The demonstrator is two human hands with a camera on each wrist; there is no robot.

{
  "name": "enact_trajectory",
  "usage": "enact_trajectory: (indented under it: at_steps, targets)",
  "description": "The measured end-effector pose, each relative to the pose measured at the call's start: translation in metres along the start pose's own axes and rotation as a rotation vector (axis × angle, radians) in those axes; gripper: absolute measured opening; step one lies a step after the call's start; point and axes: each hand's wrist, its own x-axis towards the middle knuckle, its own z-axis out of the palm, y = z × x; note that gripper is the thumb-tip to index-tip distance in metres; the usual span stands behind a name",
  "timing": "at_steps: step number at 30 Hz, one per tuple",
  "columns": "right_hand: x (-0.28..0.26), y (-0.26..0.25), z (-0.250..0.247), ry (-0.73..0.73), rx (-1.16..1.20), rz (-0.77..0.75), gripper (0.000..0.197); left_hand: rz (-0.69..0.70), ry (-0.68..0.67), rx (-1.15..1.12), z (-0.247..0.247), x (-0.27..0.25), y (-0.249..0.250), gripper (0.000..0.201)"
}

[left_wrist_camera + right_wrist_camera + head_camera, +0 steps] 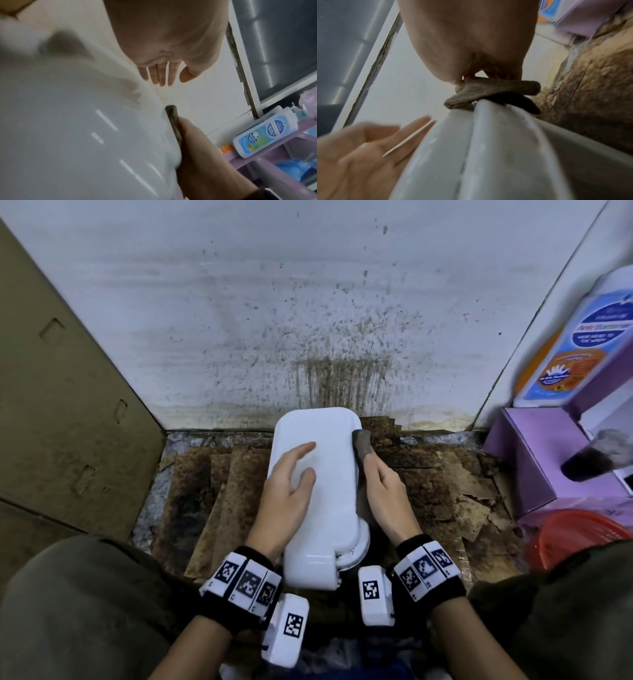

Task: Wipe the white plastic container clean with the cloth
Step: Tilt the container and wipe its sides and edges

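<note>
Where the white wall (239, 302) meets the floor, it is speckled with brown spots and streaked with dark drips just above the container; the floor (445, 491) itself is covered with stained, peeling brown sheets. Cardboard panel (68, 405) leans on the left. On the right, a purple rack (534, 460) holds a white bottle (582, 337) with a blue and orange label, lying tilted; a red basket (575, 535) sits just below it, contents not visible. Dark window pane (283, 40) shows beyond the wall edge in the left wrist view. White plastic container (318, 491) sits centre, between the person's knees, long axis pointing to the wall, broad white face up, rounded neck end nearest the person. Left hand (287, 494) lies flat on that top face, fingers straight and spread, gripping nothing. Right hand (387, 494) pinches a grey-brown cloth (363, 445) between thumb and fingers, pressing it onto the container's right edge near the far corner; the right wrist view shows the cloth (488, 90) folded over the rim. Both wrists wear black bands with marker tags. Inside of container not visible.
</note>
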Motion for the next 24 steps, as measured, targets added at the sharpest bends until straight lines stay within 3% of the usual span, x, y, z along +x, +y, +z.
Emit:
enact_trajectory:
  at_steps: [2,4,6,9,14,18,24]
  targets:
    - [0.002,0.002,-0.011,0.024,-0.044,0.004,0.045,0.003,0.11,0.141,-0.008,0.003,0.0,0.037]
    - [0.004,0.006,-0.02,0.043,-0.07,0.014,0.047,-0.082,0.148,0.302,-0.015,0.005,-0.002,0.04]
    - [0.005,0.01,-0.026,0.038,-0.039,0.046,0.047,-0.265,0.076,0.423,-0.016,0.004,-0.008,0.049]
    - [0.008,0.013,-0.026,0.005,0.04,0.075,0.048,-0.504,-0.102,0.361,-0.011,0.002,-0.023,0.06]
    - [0.009,0.015,-0.023,0.018,-0.027,0.041,0.049,-0.474,-0.099,0.325,-0.008,0.0,-0.034,0.074]
    - [0.012,0.02,-0.026,0.024,0.042,0.056,0.049,-0.463,-0.079,0.253,-0.004,0.001,-0.025,0.056]
    - [0.009,0.028,-0.028,0.152,0.188,0.12,0.043,-0.38,-0.12,0.27,-0.017,0.011,-0.018,0.045]
